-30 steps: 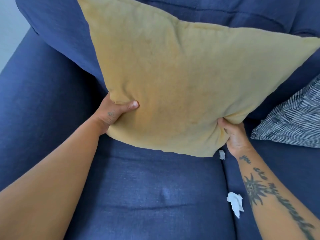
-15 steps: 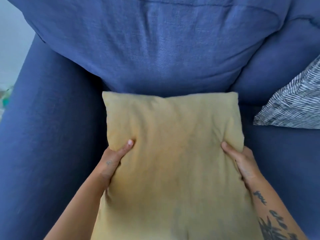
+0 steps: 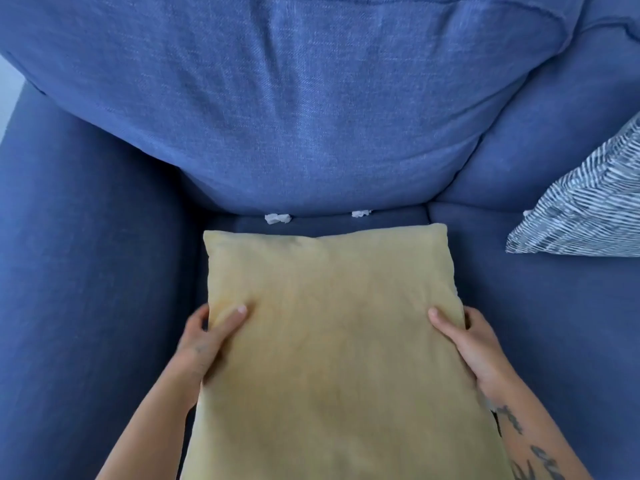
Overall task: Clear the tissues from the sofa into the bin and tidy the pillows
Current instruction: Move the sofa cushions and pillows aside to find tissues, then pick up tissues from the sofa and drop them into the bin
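Observation:
I hold a square yellow pillow [image 3: 332, 341] flat over the blue sofa seat [image 3: 540, 306]. My left hand [image 3: 204, 341] grips its left edge with the thumb on top. On the right edge, my right hand [image 3: 467, 341] grips the same way. Two crumpled white tissues lie in the crease under the back cushion: one tissue [image 3: 277, 218] at the left, a smaller tissue [image 3: 361, 213] to its right. Both sit just beyond the pillow's far edge. No bin is in view.
A grey-and-white striped pillow [image 3: 585, 206] leans at the right edge of the sofa. The big blue back cushion [image 3: 294, 98] fills the top of the view. The sofa's left armrest [image 3: 86, 271] runs down the left side.
The yellow pillow went from upright against the back cushion to flat and drawn toward me. This uncovered two tissues in the crease. The tissues seen earlier on the seat are now hidden.

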